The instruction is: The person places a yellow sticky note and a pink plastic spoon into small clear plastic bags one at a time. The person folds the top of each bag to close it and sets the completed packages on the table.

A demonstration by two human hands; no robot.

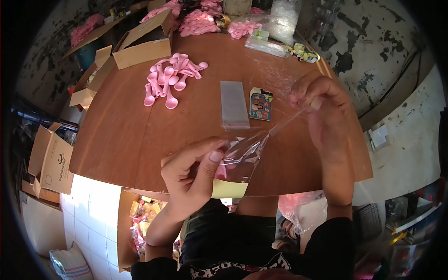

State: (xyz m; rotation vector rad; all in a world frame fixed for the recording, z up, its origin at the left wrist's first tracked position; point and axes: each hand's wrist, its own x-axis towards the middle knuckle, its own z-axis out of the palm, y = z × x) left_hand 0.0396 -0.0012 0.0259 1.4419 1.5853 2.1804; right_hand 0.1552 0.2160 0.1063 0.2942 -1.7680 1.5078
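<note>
My left hand (191,170) pinches a clear plastic bag (252,161) between thumb and fingers, near the front edge of the table. Inside the bag are a pale yellow card (229,189) at its lower end and a pink piece (221,171), mostly hidden by my thumb. Farther right and higher, my right hand (324,105) has its fingertips closed on a stretched, narrow clear end of the plastic. Beyond the bag lie a stack of flat clear bags (234,105) and a small pile of colourful printed cards (260,106). Pink measuring spoons (170,77) lie heaped at the far left.
Cardboard boxes (144,44) stand at the table's far left corner and beside it (53,158). Bundles of pink items (198,23) and plastic packs (266,45) line the back. Below the front edge, a carton holds packed items (144,214). A wall (373,60) rises on the right.
</note>
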